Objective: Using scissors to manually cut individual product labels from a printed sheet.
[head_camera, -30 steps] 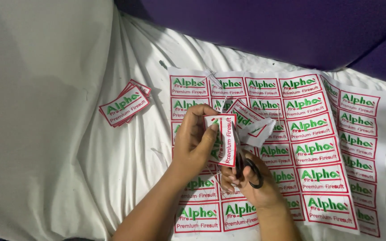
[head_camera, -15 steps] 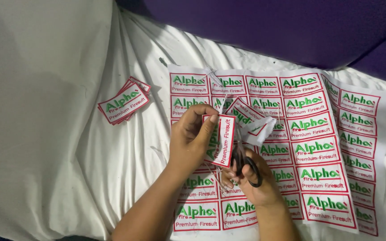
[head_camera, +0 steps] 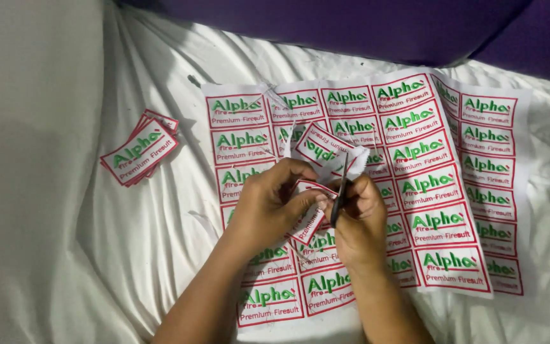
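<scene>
Scissors [head_camera: 340, 191]: gripped in my right hand [head_camera: 359, 220], fingers curled tight around the handles, blades pointing up and away from me, directly above the printed sheet [head_camera: 428, 185].
Label piece [head_camera: 307, 213]: pinched between thumb and fingers of my left hand [head_camera: 268, 207], tilted, touching the scissor blades at its right edge; a second loose strip [head_camera: 323, 148] of labels curls up just beyond the blades.
Step in hand: as I judge it, trimming one red-bordered label free along its border, cut partly made.
Next move: calls for turning the piece with the left fingers so the blades meet the next edge squarely, keeping to the red line.
Printed sheet: rows of red, green and white labels on white fabric, spread under both hands and well out to their right.
Cut stack [head_camera: 140, 148]: finished labels piled well to the left of the sheet, apart from it.
White cloth [head_camera: 65, 242]: rumpled bedding under the sheet on all sides.
Purple surface [head_camera: 364, 28]: beyond the sheet's far edge.
In the way: the curling strip crowds the blade tips; the soft creased cloth gives the sheet no firm support.
</scene>
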